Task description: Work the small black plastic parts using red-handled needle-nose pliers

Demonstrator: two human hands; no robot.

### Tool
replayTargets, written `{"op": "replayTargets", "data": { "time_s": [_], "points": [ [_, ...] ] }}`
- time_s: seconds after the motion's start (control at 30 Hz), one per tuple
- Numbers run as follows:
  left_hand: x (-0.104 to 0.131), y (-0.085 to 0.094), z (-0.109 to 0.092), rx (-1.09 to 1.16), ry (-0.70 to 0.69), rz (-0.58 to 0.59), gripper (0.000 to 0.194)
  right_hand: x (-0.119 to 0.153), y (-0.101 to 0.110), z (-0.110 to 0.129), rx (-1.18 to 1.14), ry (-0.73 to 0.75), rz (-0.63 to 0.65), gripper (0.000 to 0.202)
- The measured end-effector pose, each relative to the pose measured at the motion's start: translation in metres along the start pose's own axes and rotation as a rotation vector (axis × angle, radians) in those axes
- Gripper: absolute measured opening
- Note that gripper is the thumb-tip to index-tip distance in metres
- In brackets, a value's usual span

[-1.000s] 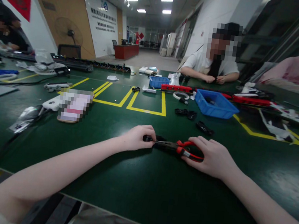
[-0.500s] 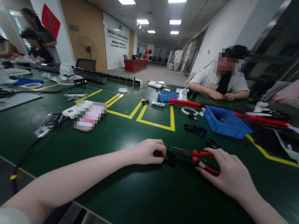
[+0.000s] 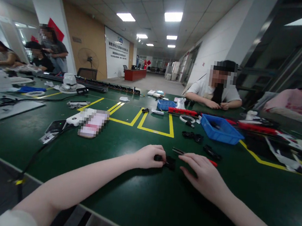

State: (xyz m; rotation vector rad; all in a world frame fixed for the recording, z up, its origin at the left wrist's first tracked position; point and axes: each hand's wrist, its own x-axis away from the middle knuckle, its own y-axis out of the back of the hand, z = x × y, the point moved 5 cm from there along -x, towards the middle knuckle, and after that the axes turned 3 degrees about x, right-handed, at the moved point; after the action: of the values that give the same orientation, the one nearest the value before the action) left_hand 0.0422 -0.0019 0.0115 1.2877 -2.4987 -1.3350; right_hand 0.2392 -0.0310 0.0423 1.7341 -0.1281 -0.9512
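My left hand (image 3: 151, 157) is closed on a small black bundle that looks like a coiled cable (image 3: 170, 163), held at the table surface. Part of the bundle is hidden by my fingers. To its right, my right hand (image 3: 205, 174) is open, thumb and fingers apart, with nothing visible between them. Behind that hand lie red-handled long-nose pliers (image 3: 213, 163); their jaws point left and most of the handles are covered by my fingers. More black cable bundles lie just beyond, one (image 3: 212, 152) near the pliers and another (image 3: 192, 136) farther back.
A blue bin (image 3: 220, 130) with dark items stands at the right, a smaller blue bin (image 3: 165, 105) farther back. Left of my hands are a phone (image 3: 93, 124) and a white device (image 3: 77, 118) with a black cable. A co-worker (image 3: 217, 88) sits across the green table (image 3: 117, 204).
My right hand has released the pliers and moved left, toward the black cable. The pliers now lie on the table behind it. My left hand keeps its hold. The camera view has tilted up slightly.
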Motion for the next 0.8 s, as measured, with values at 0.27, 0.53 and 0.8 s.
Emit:
{"op": "replayTargets", "data": {
  "time_s": [0.27, 0.53, 0.8],
  "points": [
    [0.000, 0.001, 0.000, -0.019, -0.005, 0.002, 0.003, -0.032, -0.028, 0.045, -0.163, 0.002, -0.012, 0.018],
    [0.001, -0.001, 0.002, 0.001, -0.004, -0.011, 0.004, -0.025, -0.028, 0.038, -0.243, -0.016, 0.029, 0.017],
    [0.001, 0.000, 0.003, -0.018, -0.033, -0.048, 0.005, -0.031, -0.027, 0.040, -0.229, -0.044, 0.063, 0.017]
  ]
}}
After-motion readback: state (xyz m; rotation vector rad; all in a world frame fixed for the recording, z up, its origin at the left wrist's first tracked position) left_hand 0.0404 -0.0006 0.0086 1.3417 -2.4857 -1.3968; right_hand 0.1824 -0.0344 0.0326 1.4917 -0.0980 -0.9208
